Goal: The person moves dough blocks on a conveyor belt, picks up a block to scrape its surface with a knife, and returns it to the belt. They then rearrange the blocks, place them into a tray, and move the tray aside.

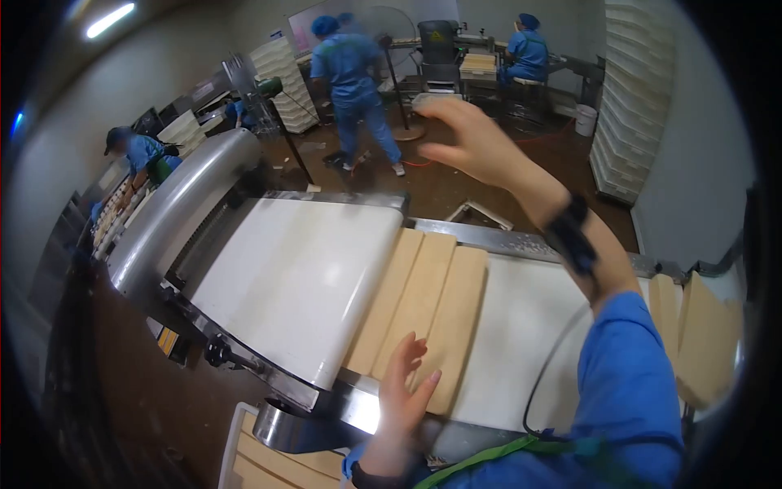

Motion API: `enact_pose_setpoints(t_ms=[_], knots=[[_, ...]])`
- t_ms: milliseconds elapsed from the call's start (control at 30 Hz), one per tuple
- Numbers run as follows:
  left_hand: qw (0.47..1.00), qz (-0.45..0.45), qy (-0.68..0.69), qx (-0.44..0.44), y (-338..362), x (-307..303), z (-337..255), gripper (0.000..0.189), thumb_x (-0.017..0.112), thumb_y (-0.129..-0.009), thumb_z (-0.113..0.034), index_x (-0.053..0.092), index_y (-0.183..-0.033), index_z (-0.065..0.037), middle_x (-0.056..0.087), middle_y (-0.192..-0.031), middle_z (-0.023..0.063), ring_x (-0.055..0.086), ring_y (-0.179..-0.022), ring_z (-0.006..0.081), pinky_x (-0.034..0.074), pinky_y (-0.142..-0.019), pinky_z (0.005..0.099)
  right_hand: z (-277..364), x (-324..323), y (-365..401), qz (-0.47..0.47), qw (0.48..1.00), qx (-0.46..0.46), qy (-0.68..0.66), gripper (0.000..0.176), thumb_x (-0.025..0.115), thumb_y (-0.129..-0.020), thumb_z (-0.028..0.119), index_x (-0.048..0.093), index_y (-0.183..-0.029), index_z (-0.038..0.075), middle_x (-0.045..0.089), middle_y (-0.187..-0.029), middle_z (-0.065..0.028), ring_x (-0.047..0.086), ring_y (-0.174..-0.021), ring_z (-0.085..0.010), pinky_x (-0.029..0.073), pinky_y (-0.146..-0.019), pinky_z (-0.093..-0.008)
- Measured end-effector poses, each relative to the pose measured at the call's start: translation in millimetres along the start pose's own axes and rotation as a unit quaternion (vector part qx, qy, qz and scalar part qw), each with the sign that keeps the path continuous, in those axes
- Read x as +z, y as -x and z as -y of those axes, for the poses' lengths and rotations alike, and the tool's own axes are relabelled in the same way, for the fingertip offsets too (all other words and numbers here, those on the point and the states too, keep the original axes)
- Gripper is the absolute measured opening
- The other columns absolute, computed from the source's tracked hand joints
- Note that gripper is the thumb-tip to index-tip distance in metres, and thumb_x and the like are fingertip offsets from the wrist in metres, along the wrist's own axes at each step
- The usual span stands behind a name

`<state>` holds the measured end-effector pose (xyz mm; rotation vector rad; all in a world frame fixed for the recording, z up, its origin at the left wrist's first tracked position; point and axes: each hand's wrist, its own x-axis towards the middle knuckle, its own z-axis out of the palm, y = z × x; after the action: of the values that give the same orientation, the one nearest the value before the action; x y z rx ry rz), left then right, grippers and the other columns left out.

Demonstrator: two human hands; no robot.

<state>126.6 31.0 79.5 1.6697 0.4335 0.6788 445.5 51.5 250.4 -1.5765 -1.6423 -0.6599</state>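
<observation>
Now left hand (403,391) at 3 slabs (423,301) (right hand (472,145) raised).

1. The wide white conveyor belt (285,277) lies bare left of the three tan flat dough slabs (423,301), open to a hand
2. A grey rounded metal roller hood (175,208) walls its far left side
3. The left hand (403,391) blocks the slabs' near ends; the right hand (472,143) is raised, its blue sleeve (627,383) crossing over the belt's right part
</observation>
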Motion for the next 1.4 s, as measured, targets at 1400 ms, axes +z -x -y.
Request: enact_pose_setpoints(t_ms=[1400], knots=[[0.797, 0.21, -0.521, 0.22, 35, 2, 78, 0.107, 0.07, -0.058, -0.062, 0.026, -0.143, -0.014, 0.028, -0.145, 0.0167, 0.024, -0.135, 0.0358, 0.022, -0.103, 0.0607, 35, -222, 568, 0.133, 0.6, 0.534, 0.581, 0.068, 0.065, -0.081, 0.027, 0.034, -0.137, 0.004, 0.047, -0.128, -0.0223, 0.04, -0.12, -0.0351, 0.037, -0.098, -0.0455]])
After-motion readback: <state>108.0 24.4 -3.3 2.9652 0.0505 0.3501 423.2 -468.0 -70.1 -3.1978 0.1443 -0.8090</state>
